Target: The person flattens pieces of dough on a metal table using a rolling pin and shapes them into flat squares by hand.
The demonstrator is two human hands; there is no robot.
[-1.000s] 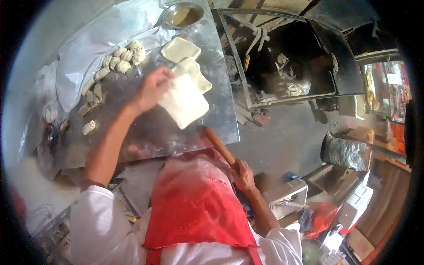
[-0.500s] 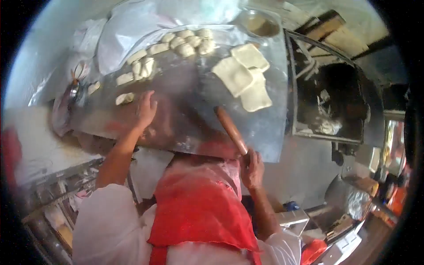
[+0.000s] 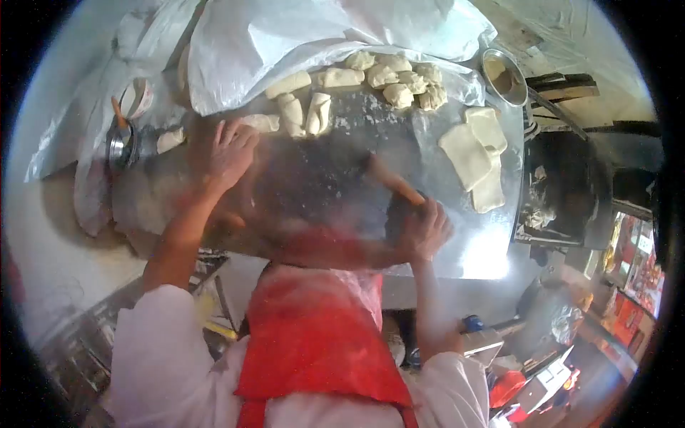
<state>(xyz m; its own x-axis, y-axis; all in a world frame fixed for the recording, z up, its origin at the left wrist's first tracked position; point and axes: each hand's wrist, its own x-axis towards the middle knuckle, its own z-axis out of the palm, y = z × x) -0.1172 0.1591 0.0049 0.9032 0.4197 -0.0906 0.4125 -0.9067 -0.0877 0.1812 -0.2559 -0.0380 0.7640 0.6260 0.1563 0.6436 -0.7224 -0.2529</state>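
Observation:
My left hand (image 3: 232,153) is over the metal table (image 3: 335,167), fingers curled together and pointing down onto it. What lies under them is hidden. Just beyond those fingers is a dough piece (image 3: 262,123). My right hand (image 3: 427,227) is wrapped round one end of a wooden rolling pin (image 3: 397,183), whose blurred far end points over the middle of the table. Three flat dough sheets (image 3: 465,155) overlap at the right. Two short dough rolls (image 3: 318,114) stand side by side behind the middle.
Several dough lumps (image 3: 397,95) cluster at the back beside plastic sheeting (image 3: 285,43). A metal bowl (image 3: 505,77) is at the back right corner, with a dark open box (image 3: 564,171) beyond the right edge. A small pot (image 3: 120,146) stands at the left.
My left hand, which let go of a dough sheet on the stack, has moved left and come down with fingers drawn in. The rolling pin has swung with my right hand. The view has shifted left.

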